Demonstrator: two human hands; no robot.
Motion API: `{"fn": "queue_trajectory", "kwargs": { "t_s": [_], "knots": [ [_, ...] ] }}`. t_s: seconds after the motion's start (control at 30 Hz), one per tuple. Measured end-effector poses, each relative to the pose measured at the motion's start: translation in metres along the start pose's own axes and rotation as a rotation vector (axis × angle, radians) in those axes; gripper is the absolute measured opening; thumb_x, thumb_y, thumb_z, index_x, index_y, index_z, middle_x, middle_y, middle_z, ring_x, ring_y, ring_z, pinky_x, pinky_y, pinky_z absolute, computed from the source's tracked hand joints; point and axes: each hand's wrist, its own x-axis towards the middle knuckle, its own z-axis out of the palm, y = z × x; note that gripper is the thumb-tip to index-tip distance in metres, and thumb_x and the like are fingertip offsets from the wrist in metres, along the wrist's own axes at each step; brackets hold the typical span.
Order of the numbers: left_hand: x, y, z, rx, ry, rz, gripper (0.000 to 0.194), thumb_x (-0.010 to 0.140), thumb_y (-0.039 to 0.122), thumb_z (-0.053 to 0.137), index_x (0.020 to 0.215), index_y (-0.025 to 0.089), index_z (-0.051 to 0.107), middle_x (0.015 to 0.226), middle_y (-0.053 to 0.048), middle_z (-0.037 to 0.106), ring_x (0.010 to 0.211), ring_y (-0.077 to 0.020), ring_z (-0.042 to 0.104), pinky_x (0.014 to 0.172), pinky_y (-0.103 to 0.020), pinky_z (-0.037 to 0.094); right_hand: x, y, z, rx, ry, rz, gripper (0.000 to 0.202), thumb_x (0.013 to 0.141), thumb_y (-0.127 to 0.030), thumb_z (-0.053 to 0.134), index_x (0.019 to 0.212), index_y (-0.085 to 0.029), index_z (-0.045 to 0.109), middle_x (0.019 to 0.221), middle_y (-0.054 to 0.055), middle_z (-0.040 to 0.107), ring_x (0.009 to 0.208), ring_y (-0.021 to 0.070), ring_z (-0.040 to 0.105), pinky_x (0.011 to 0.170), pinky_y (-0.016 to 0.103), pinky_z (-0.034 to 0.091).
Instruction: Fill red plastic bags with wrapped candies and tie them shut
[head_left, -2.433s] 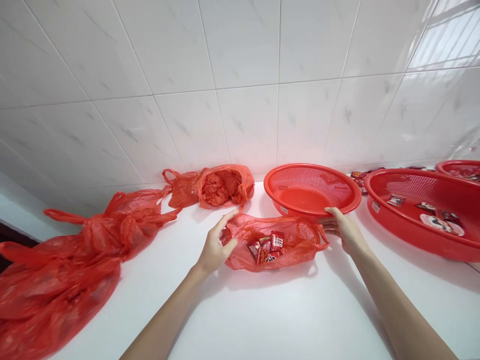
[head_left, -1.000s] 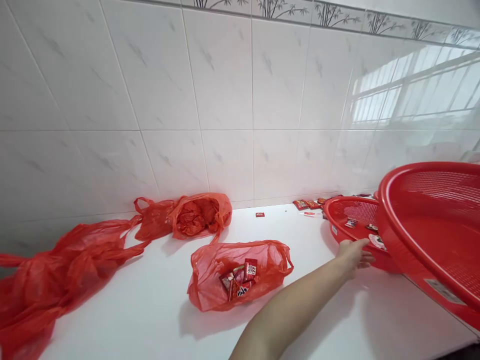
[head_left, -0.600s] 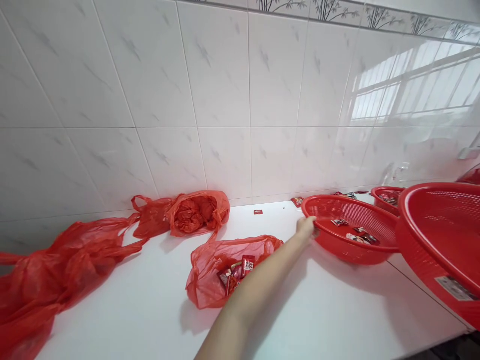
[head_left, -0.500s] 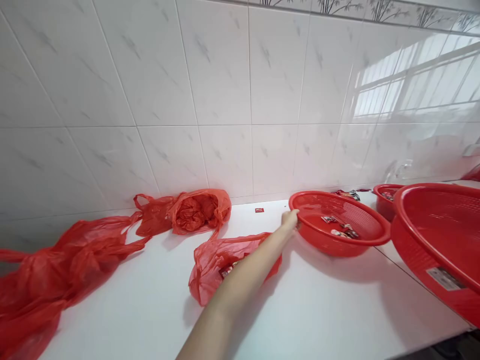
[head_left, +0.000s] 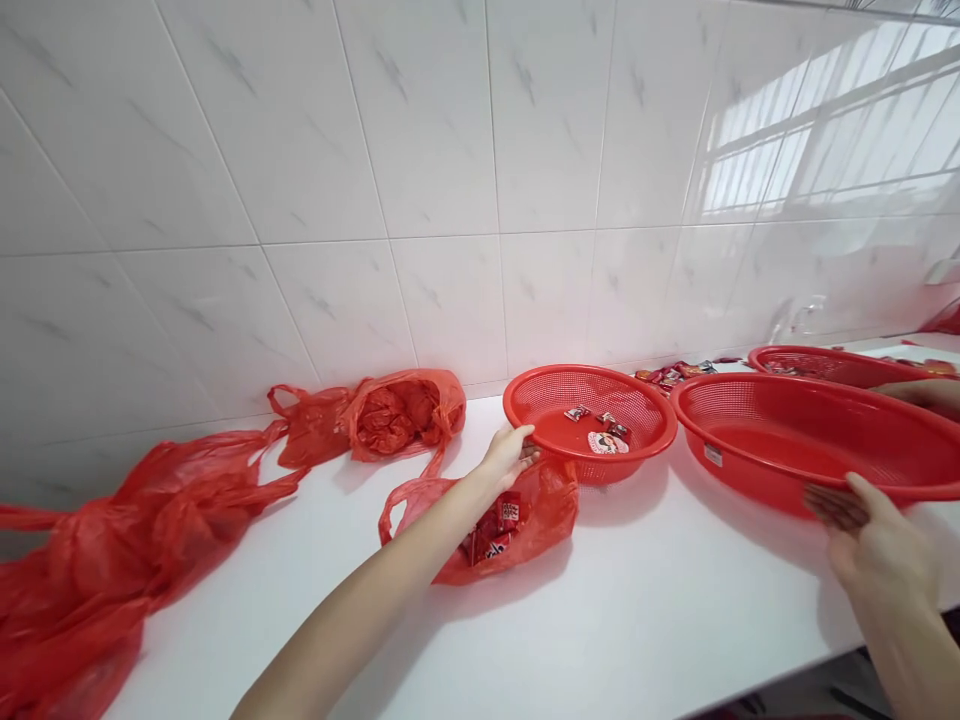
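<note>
My left hand (head_left: 510, 456) grips the near-left rim of a red plastic basket (head_left: 577, 470), thumb over the edge and fingers beneath. A few small wrapped packets (head_left: 606, 437) lie inside it. Below my left forearm, a red plastic bag (head_left: 536, 545) gapes, with red packets (head_left: 495, 525) showing. At the right, my right hand (head_left: 874, 535) meets the near outer side of a larger red basket (head_left: 757, 480). Its fingers are stretched out below the rim and its thumb is raised.
Another person's hand (head_left: 926, 393) reaches to a further red basket (head_left: 832, 362) at the back right. Wrapped packets (head_left: 675, 374) lie by the tiled wall. Crumpled red bags (head_left: 405, 415) line the wall at left. The white counter (head_left: 637, 620) ends at a front edge.
My left hand has drawn the smaller basket leftward, over where a loose packet lay. The larger basket has shifted left beside it. My right hand and another person's hand have come into view.
</note>
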Motion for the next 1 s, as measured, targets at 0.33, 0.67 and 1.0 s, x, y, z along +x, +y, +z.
{"fn": "queue_trajectory", "kwargs": {
  "t_s": [0.33,0.67,1.0],
  "knots": [
    [-0.033,0.005,-0.027,0.025,-0.080,-0.010,0.021,0.083,0.003,0.057,0.067,0.016,0.063,0.065,-0.004,0.068,0.059,-0.0100,0.064,0.059,-0.017,0.052,-0.025,0.011,0.001,-0.324,-0.471,0.300,0.026,0.080,-0.042,0.063,0.065,-0.022,0.072,0.076,0.018,0.074,0.077,0.0319,0.074,0.064,0.042,0.061],
    [-0.048,0.008,-0.031,0.128,-0.140,0.051,0.018,0.077,0.003,0.057,0.065,0.014,0.063,0.081,-0.008,0.074,0.079,-0.0144,0.070,0.077,-0.023,0.052,-0.080,-0.004,0.051,-0.303,-0.659,-0.054,0.022,0.061,-0.040,0.079,0.069,-0.020,0.074,0.075,0.007,0.073,0.076,0.0228,0.068,0.081,0.038,0.057],
    [-0.094,0.026,-0.083,0.633,-0.430,0.186,0.019,0.082,0.024,0.064,0.098,0.018,0.072,0.104,-0.008,0.074,0.092,-0.0184,0.069,0.084,-0.030,0.053,-0.153,0.004,0.118,-0.476,-1.547,-0.588,0.020,0.093,-0.033,0.055,0.083,-0.021,0.068,0.081,0.004,0.073,0.073,0.0184,0.067,0.069,0.031,0.054]
  ]
}}
